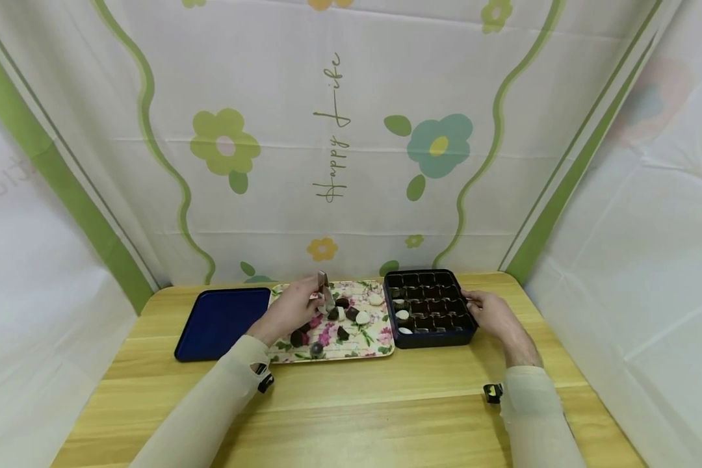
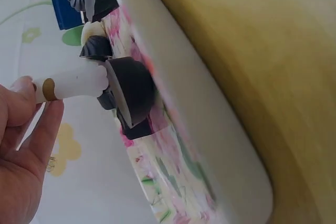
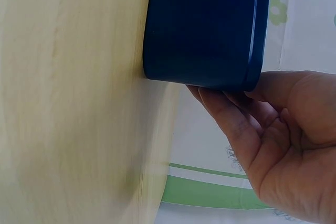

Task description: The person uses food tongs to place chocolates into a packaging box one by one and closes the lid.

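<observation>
My left hand (image 1: 286, 313) pinches pale tongs (image 2: 79, 81) with a scalloped tip over a floral tray (image 1: 351, 357). In the left wrist view the tip meets a dark half-round chocolate (image 2: 132, 92); whether it grips that piece I cannot tell. Dark and white chocolates, some shell-shaped, lie scattered on the tray, among them a white piece (image 1: 363, 318). To the tray's right stands a dark blue box (image 1: 435, 339) with a black compartment insert. A few white pieces (image 1: 402, 314) sit along its left column. My right hand (image 1: 494, 318) grips the box's right side, thumb at the rim and fingers against the wall.
A flat blue lid (image 1: 225, 322) lies left of the tray on the wooden table (image 1: 386, 416). Behind the table hangs a white flowered curtain (image 1: 286, 84). Similar cloth closes off both sides.
</observation>
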Demonstrator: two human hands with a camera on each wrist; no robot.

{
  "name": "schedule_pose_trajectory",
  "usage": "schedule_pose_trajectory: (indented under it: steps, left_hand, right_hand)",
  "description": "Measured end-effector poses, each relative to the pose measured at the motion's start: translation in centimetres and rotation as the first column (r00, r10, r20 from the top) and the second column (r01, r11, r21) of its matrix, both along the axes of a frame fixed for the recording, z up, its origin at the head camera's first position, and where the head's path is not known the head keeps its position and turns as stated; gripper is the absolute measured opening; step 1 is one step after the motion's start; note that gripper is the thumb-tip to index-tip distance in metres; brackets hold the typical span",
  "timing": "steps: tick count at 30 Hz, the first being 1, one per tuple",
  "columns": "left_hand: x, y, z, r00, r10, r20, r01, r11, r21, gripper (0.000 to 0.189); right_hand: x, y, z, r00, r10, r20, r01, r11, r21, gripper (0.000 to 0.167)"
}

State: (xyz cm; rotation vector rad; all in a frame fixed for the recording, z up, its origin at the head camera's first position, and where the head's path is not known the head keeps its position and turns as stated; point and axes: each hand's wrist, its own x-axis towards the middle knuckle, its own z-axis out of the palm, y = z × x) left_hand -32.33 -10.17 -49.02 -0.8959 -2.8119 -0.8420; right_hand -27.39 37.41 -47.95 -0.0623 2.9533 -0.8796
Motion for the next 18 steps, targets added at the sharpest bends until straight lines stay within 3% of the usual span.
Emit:
schedule_pose_trajectory:
  steps: [7, 10, 16, 18]
  left_hand:
    - [-1.0, 0.6, -0.2, 0.998, 0.056, 0.012, -0.056, 0.998, 0.032, 0.011]
    - [-1.3, 0.8, -0.2, 0.996, 0.079, 0.028, -0.08, 0.996, 0.031, 0.018]
    - [-1.6, 0.9, 0.0, 0.994, 0.052, 0.096, -0.059, 0.996, 0.074, 0.051]
    - [-1.7, 0.9, 0.1, 0.993, 0.034, 0.115, -0.043, 0.996, 0.077, 0.054]
  right_hand:
    - [0.0, 0.0, 0.0, 1.0, 0.002, -0.002, -0.002, 1.0, 0.002, 0.047]
    - [0.0, 0.0, 0.0, 1.0, 0.004, -0.005, -0.004, 1.0, 0.006, 0.047]
    - [-0.1, 0.0, 0.0, 1.0, 0.005, -0.016, -0.004, 1.0, 0.016, 0.046]
    - [-0.1, 0.0, 0.0, 1.0, 0.004, -0.011, -0.004, 1.0, 0.01, 0.047]
